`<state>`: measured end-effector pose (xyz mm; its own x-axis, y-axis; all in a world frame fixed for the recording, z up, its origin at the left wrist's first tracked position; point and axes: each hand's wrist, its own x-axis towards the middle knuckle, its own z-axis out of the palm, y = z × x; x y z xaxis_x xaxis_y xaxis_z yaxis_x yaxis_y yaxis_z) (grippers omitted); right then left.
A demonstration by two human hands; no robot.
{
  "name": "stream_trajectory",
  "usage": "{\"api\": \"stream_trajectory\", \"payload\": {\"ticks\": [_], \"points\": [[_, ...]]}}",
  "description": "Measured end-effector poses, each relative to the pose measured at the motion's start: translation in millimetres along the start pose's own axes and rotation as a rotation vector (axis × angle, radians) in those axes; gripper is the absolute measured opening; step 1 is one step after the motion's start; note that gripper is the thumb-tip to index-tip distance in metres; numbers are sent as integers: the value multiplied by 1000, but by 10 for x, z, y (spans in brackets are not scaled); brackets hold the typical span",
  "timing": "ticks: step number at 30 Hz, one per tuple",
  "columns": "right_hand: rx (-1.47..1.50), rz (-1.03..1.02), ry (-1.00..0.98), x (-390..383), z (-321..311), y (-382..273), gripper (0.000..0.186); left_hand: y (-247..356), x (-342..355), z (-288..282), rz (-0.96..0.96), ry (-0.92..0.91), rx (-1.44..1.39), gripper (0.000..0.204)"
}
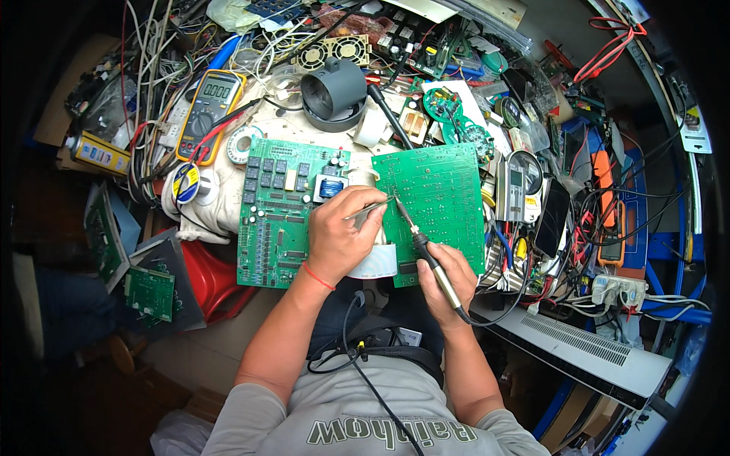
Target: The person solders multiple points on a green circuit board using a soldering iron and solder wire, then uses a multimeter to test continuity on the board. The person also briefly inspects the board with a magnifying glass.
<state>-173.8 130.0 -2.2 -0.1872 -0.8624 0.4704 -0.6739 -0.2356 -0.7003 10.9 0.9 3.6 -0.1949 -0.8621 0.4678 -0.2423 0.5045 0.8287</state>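
A bare-backed green circuit board (445, 182) lies on the right, its solder side up. My right hand (450, 285) is closed round a soldering iron (430, 262), whose tip meets the board near its upper left part. Tweezers (368, 210) are pinched in my left hand (344, 228), their points close to the iron's tip. Whether they grip a part there is too small to tell. Left of my left hand sits a second green board (274, 228) with relays, chips and a blue transformer (331, 188). A wide flat ribbon cable (375, 262) shows between the boards.
A yellow multimeter (211, 114) and solder spools (245, 144) stand at the left. Behind the boards are a dark grey cylinder (334, 87), small round green boards (443, 104) and tangled wires. A red stool (209, 277) is below left; an orange meter (604, 190) lies right.
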Motion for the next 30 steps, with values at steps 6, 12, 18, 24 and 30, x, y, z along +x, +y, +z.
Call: {"api": "stream_trajectory", "payload": {"ticks": [6,12,18,24,30], "points": [[-4,-6,9,-5,9,14,40,43,-3,-13,-45,-41,-20,14],[-3,-3,6,-7,3,21,39,26,2,-5,-24,-34,-20,15],[-4,-5,-4,-7,-2,22,39,18,9,0,-13,-30,-16,16],[9,-5,-3,-3,-6,23,39,38,2,-17,-38,-52,-25,14],[20,-11,1,5,-10,22,38,10,10,-1,-7,-19,-17,16]]}}
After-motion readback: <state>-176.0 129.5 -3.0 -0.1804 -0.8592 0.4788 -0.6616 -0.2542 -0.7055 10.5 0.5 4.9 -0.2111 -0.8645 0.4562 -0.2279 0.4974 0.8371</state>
